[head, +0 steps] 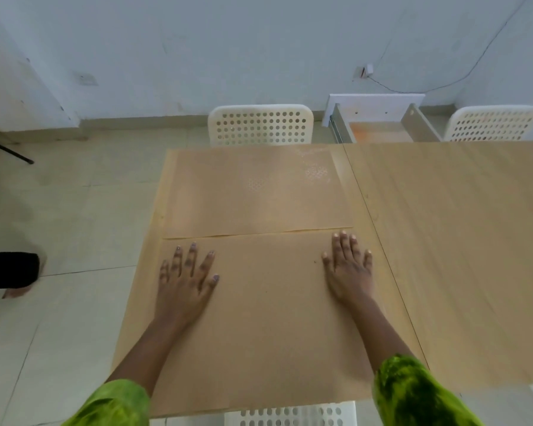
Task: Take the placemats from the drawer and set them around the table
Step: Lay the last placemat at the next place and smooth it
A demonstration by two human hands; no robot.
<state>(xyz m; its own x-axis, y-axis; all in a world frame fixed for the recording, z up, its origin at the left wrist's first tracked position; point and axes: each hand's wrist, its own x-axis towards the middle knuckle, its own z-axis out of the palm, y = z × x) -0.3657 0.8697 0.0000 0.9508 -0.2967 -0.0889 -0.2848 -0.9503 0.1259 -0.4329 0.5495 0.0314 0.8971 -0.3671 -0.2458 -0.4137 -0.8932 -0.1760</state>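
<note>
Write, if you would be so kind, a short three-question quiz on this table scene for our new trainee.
1. True or false: the left hand and the right hand both lie flat, fingers spread, on the near placemat.
2. Multiple choice: where is the far placemat? A) folded in one hand B) flat on the table, just beyond the near one C) draped over a chair back
3. Fill in the blank: the drawer past the table's far edge stands ____.

Key: 1 true; 2 B; 3 open.
</note>
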